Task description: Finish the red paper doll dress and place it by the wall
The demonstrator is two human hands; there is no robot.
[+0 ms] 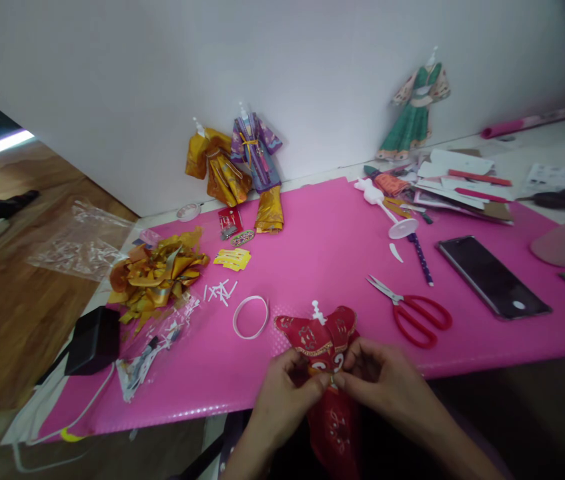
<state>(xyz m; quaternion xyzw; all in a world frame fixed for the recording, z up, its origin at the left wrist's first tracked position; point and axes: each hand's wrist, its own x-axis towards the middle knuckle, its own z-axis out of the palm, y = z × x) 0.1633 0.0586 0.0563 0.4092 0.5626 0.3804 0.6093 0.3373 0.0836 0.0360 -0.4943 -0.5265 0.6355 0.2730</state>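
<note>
At the table's near edge lies a small red doll dress (335, 427) with gold trim, a white mannequin neck peg sticking out at its top. My left hand (295, 387) grips the dress at the waist from the left, thumb pressed down on it. From the other side my right hand (375, 373) pinches the same waist, and the two thumbs nearly meet there. White curled shapes show on the dress just above the thumbs. The fingertips partly hide whatever small piece lies between them. Red-handled scissors (409, 310) lie right of my right hand, and a roll of white tape (251, 317) lies to the left.
Yellow fabric scraps (162, 273) and a black box (93, 340) cover the left side. Against the wall stand yellow (219, 167), purple (256, 150) and green (417, 110) doll outfits. A phone (492, 277), a white doll stand (402, 228) and stacked papers (455, 177) lie on the right.
</note>
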